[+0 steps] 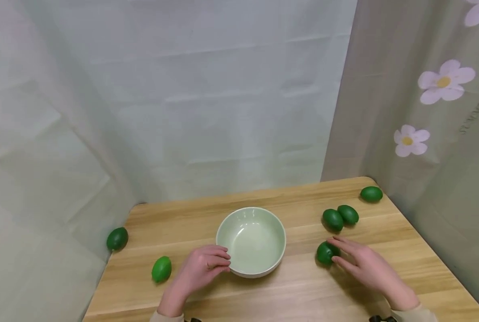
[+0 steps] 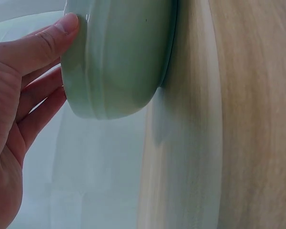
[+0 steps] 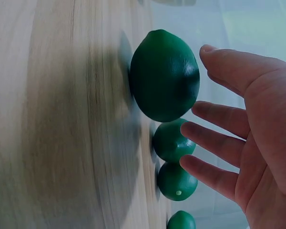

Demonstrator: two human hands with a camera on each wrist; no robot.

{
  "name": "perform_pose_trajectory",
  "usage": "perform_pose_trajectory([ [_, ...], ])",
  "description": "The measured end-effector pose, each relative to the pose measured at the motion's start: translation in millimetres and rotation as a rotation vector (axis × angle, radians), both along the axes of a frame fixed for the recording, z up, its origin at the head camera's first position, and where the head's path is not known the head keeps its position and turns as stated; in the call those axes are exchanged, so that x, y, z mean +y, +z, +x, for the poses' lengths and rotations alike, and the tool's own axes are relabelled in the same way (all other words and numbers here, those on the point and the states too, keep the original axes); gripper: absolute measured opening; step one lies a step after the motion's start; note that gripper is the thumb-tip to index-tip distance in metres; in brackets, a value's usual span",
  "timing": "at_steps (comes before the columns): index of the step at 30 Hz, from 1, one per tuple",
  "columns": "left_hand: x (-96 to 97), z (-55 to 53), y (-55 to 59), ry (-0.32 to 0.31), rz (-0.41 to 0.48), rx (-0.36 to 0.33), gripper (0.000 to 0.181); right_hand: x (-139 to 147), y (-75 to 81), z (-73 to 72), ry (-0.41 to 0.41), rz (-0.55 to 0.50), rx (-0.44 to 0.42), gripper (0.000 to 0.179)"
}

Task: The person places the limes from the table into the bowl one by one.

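A pale green bowl (image 1: pixel 257 243) stands upright on the table. My left hand (image 1: pixel 203 268) is at its left side, pinching the rim; in the left wrist view the thumb (image 2: pixel 47 40) lies on the bowl's outer wall (image 2: pixel 119 62) near the rim, and the other fingers reach behind it. To the right of the bowl, my right hand (image 1: pixel 362 264) is held around a dark green lime (image 1: pixel 325 253). The right wrist view shows this lime (image 3: pixel 165 76) on the table, with the thumb apart from it and the fingers spread, fairly straight, beside it.
Beyond the right hand lie two touching dark limes (image 1: pixel 333 220), and another lime (image 1: pixel 371 194) sits near the far right corner. A brighter green lime (image 1: pixel 161 269) lies left of the left hand. One dark lime (image 1: pixel 117 239) rests at the table's left edge. Curtains (image 1: pixel 231 98) hang around the table.
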State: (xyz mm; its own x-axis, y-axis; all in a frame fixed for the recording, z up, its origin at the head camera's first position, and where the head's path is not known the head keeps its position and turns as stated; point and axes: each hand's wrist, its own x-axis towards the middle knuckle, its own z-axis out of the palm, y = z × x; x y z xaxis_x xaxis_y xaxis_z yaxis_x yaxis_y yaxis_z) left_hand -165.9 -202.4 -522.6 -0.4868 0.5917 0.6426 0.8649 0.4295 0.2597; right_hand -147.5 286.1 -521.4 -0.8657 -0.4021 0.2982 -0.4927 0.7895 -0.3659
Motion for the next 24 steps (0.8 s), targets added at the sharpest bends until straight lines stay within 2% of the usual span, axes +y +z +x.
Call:
perform_pose_trajectory([
  [5,0.1,-2.4,1.4,-0.018,0.011,-0.023,0.023,-3.1,1.8,0.2,0.006,-0.007,-0.02,0.048],
  [17,1.8,-2.9,-0.1,-0.017,0.022,-0.048,0.023,-6.1,0.3,-3.7,0.013,0.01,-0.037,0.048],
  [24,0.8,-2.1,1.4,-0.004,0.021,-0.115,0.02,-10.1,0.7,-4.8,0.009,0.003,-0.041,0.049],
])
